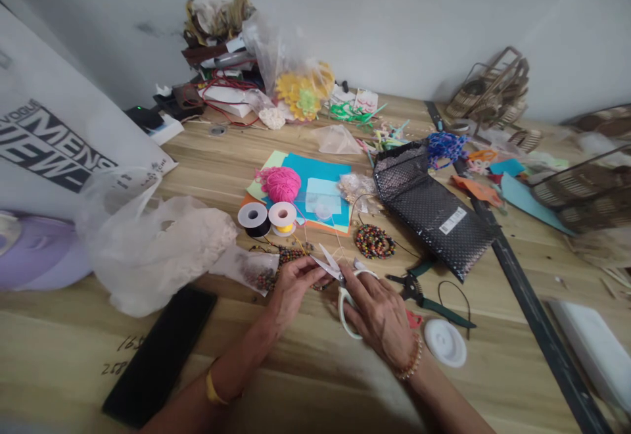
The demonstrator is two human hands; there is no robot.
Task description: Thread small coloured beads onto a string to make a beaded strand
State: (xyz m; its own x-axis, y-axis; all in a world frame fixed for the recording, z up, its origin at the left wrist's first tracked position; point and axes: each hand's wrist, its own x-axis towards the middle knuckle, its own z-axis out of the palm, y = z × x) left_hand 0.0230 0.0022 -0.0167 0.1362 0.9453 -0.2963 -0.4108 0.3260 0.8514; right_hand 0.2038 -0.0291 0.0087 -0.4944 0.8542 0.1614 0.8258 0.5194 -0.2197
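My right hand point(379, 312) grips white-handled scissors point(340, 283), whose blades stand apart and point up and left. My left hand point(294, 279) is closed in a pinch right beside the blades, holding a thin thread or string of beads that I can barely make out. A strand of dark beads point(290, 255) lies just beyond my left fingers. A coil of multicoloured beads point(374, 241) sits a little past the scissors. Two thread spools, one black point(254, 218) and one yellow point(282, 217), stand further back on the wooden table point(305, 368).
A clear plastic bag point(162, 243) and a black phone point(160, 355) lie at left. Green-handled pliers point(426, 292), a white lid point(445, 342) and a black bubble mailer point(434, 207) are at right. Pink yarn point(280, 184) rests on coloured paper sheets point(315, 177). Craft clutter lines the wall.
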